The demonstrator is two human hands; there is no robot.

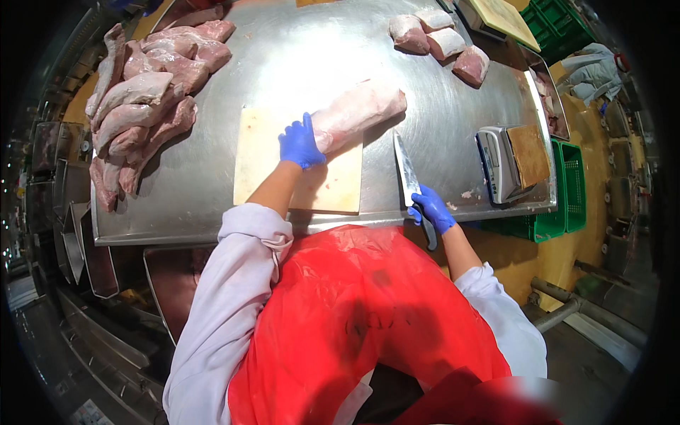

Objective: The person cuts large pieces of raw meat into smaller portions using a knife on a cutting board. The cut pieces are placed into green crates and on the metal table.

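A long pale-pink piece of meat [361,113] lies diagonally over a cream cutting board [273,188] and reaches onto the steel table. My left hand [301,142], in a blue glove, grips the meat's near left end above the board. My right hand [432,209], also gloved in blue, is closed on a black-handled knife [406,170] to the right of the board, its long blade pointing away from me beside the meat's far end.
Steel table [234,85] holds a meat pile [149,106] at left, several cut pieces [446,42] at back right and a scale [499,163] at right. Beyond its edges are green crates [570,188], a yellowish board [496,21] and metal rails [567,312].
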